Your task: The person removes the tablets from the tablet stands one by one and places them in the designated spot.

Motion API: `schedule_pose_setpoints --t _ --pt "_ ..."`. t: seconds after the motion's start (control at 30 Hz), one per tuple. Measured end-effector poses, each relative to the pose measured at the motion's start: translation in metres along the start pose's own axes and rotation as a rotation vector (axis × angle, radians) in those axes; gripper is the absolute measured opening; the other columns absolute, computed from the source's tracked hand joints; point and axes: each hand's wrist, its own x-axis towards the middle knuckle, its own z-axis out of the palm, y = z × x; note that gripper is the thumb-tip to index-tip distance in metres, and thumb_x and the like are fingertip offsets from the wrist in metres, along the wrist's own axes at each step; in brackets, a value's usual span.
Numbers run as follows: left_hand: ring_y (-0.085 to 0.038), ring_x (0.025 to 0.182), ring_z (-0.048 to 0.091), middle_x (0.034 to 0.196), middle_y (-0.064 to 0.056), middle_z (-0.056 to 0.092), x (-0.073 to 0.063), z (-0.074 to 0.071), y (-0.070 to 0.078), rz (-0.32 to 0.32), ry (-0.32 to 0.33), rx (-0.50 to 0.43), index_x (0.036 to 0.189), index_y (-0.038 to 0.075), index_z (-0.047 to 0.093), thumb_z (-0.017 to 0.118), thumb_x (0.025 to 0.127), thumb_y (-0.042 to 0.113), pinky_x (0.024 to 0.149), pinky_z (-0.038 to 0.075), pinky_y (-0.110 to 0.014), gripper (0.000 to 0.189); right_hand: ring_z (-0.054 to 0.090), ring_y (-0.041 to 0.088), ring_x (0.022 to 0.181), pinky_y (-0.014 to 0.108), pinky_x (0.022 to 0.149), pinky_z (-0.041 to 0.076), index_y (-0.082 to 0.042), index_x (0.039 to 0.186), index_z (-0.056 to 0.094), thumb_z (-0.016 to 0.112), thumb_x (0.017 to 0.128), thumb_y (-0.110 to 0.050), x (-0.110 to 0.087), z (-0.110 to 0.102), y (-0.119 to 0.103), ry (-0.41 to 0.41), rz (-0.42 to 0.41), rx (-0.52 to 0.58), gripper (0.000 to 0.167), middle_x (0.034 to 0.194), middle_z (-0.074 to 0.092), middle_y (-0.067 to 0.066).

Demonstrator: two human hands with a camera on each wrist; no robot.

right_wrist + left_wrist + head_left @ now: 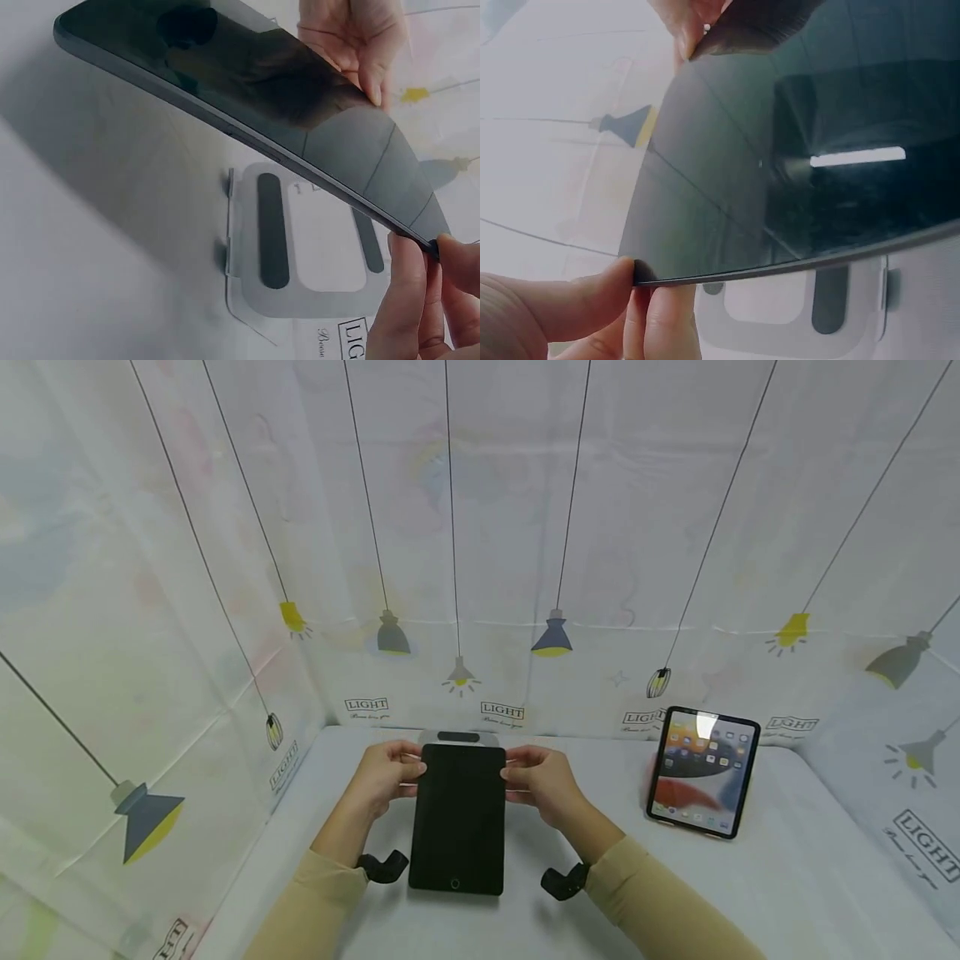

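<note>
A black tablet (pixel 459 822) with a dark screen and a round home button at its lower end is held between both hands. My left hand (pixel 386 774) pinches the tablet's upper left edge, thumb on the front and fingers behind. On the opposite edge my right hand (pixel 546 781) has the same pinch grip. A pale grey stand (pixel 459 737) with dark pads shows past the tablet's top edge. In the right wrist view the tablet slants above this stand (pixel 250 300), with a gap beneath its side edge. The head view hides most of the stand.
At the right stands a second tablet (pixel 705 772), tilted back, its screen lit with app icons. A white tabletop (pixel 600 893) lies beneath everything. Around the back and sides hangs a white curtain (pixel 495 543) printed with lamps.
</note>
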Motion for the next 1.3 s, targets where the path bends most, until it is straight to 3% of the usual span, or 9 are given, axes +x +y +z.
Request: schedule_pose_setpoints --t 0.53,1.3 --pt "-0.017 0.074 0.072 0.094 -0.008 0.075 -0.007 0.004 -0.019 -0.072 0.002 0.025 0.118 0.003 0.072 0.074 0.095 -0.003 0.059 0.06 -0.025 0.024 0.077 0.017 0.075 0.028 0.066 0.066 0.001 0.125 0.071 0.076 0.093 0.001 -0.01 0.0 0.024 -0.017 0.056 0.024 0.032 0.097 0.074 0.01" --pt "-0.014 0.063 0.067 0.083 -0.007 0.072 -0.014 0.007 -0.045 -0.107 -0.033 0.049 0.114 -0.002 0.07 0.073 0.092 -0.004 0.051 0.057 -0.023 0.023 0.072 0.015 0.07 0.025 0.059 0.061 0.006 0.126 0.068 0.075 0.091 0.001 -0.024 -0.001 0.052 -0.035 0.084 0.006 0.036 0.097 0.08 0.011"
